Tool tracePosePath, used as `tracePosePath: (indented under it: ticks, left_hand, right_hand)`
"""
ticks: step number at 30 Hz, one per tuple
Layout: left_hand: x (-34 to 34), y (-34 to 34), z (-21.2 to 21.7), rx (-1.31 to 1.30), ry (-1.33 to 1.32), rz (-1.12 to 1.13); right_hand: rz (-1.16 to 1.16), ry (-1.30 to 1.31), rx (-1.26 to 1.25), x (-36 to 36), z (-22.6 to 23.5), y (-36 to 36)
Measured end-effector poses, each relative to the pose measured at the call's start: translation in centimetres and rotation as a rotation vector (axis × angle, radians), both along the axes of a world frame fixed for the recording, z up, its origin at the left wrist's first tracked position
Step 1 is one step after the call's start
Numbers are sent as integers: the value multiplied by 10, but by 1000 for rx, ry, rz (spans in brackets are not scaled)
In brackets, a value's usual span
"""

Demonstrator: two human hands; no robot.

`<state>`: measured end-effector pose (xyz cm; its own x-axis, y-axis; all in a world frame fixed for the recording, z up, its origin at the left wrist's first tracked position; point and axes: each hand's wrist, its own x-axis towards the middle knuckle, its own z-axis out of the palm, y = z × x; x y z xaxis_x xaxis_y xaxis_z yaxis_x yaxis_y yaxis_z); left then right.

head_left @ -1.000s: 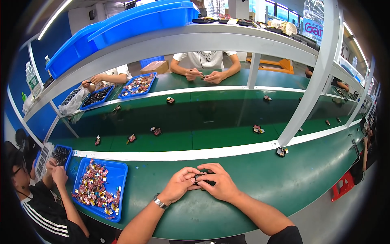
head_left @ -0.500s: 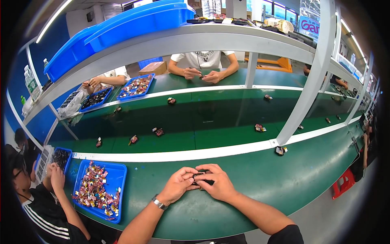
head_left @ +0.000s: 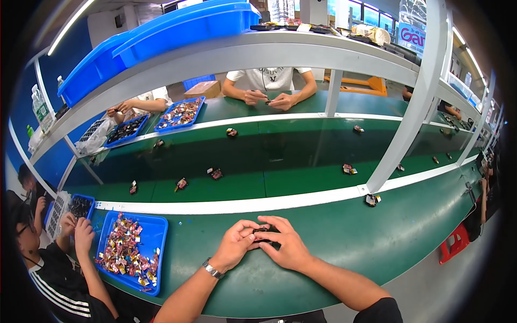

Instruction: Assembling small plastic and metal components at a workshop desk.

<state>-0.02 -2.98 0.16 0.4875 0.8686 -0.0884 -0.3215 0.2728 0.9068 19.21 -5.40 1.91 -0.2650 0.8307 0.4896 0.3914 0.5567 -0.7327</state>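
Observation:
A small black plastic part (head_left: 262, 231), partly hidden by my fingers, is at the middle of the near green bench. My left hand (head_left: 235, 245), with a metal watch on its wrist, is closed on it between thumb and fingers. Over the part's right side, my right hand (head_left: 288, 245) has its fingers spread, the tips touching or close to it; which of the two I cannot tell. Left of my hands, a blue tray (head_left: 161, 237) holds a heap of small circuit pieces (head_left: 126, 250) with pinkish, yellow and white bits.
Beyond a white rail (head_left: 226, 205) runs a green conveyor belt (head_left: 301, 185) carrying several small assemblies (head_left: 216, 173). One black assembly (head_left: 372, 199) sits beside the shelf post (head_left: 401, 124). A co-worker (head_left: 59, 274) works at the left; another person (head_left: 267, 86) sits opposite.
My right hand's fingers have loosened and spread away from the black part. The assemblies on the belt have shifted slightly to the right. The co-worker at the left has moved both hands.

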Motion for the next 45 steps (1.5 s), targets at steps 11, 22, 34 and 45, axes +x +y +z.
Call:
tracePosePath:
  ticks: [11,22,34,45]
  left_hand:
    - [1,1,-7,-4,-111,-26]
    - [3,0,-6,25,-73,2]
    - [4,-2,-3,14,-28,8]
    - [2,-1,-8,51,-29,26]
  right_hand:
    - [-58,-29,103,0,-3,2]
    - [-43,41,26,-2,-6,4]
    - [-64,42,19,-1,-8,3]
    - [-60,-26,97,-2,-6,3]
